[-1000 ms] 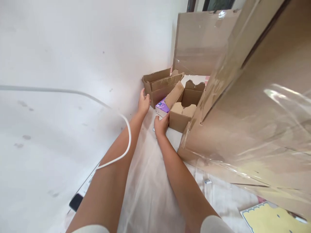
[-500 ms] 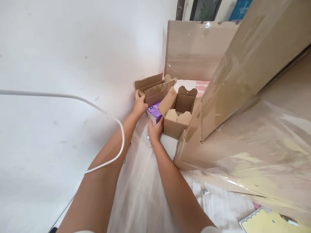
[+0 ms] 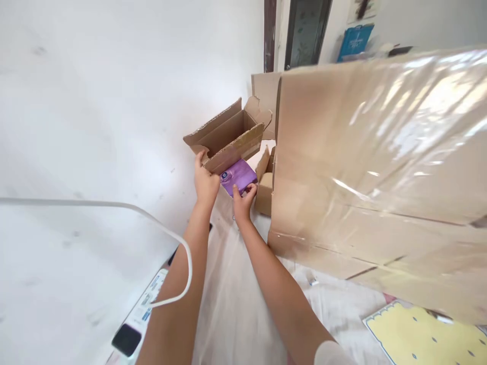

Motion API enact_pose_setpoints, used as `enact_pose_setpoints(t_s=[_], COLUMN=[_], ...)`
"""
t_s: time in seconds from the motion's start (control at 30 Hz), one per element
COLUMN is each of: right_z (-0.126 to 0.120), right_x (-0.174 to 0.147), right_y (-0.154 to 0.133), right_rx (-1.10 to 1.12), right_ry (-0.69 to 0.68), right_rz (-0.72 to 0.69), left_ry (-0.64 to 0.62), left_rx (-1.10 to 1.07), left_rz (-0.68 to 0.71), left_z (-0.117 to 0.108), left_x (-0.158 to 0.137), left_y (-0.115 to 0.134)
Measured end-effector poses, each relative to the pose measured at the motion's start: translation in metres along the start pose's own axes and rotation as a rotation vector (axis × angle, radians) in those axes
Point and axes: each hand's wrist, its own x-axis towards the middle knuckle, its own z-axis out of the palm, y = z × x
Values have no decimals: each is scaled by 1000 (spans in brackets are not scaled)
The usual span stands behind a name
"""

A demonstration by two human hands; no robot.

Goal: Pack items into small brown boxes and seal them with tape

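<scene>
An open cardboard box (image 3: 238, 151), tilted, leans beside the white wall; its visible inside looks bare. My left hand (image 3: 206, 181) grips its near corner, thumb and fingers closed on the cardboard. Just below the box's front side is a purple tissue pack (image 3: 240, 175). My right hand (image 3: 243, 204) holds the pack by its near right edge between thumb and fingers. Right of the pack stands a second open cardboard box (image 3: 263, 198), partly hidden behind a large cardboard sheet or carton.
The large tape-covered cardboard (image 3: 365, 167) fills the right side. A white cable (image 3: 114, 204) crosses from the left and loops over my left forearm. Along the wall's foot lies a white strip-shaped thing (image 3: 148, 299) with a dark square. A yellow patterned sheet (image 3: 429, 334) lies at lower right.
The tilted box has lifted and turned toward me with my left hand. The purple pack now shows more of its top. My view has shifted, and the large cardboard hides more of the second box.
</scene>
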Motion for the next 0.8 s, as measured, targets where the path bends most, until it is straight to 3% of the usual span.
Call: enact_pose_setpoints(t_s=[0.1,0.2,0.33,0.43,0.57,0.7,0.8], right_z=[6,6,-21,-71,-164,-266,-330], right_x=[-21,-63,-125,-157,-180,-187,-178], right_y=[-43,-88,-140,-172,-202,-226,-252], right_rx=[180,328,402,357,283,253,185], right_ry=[-66,-200,-369,-431,-472,-290,-127], right_rz=[76,159,246,324,492,513,343], left_ry=[123,197,241,343,491,461,316], left_rx=[-8,68,219,283,357,183,-5], left_rz=[84,166,221,212,81,-56,-117], left_z=[-46,-102,-176,-217,-248,-256,-239], left_x=[-15,-41,-104,-164,-236,-281,-303], left_y=[52,101,147,163,160,137,123])
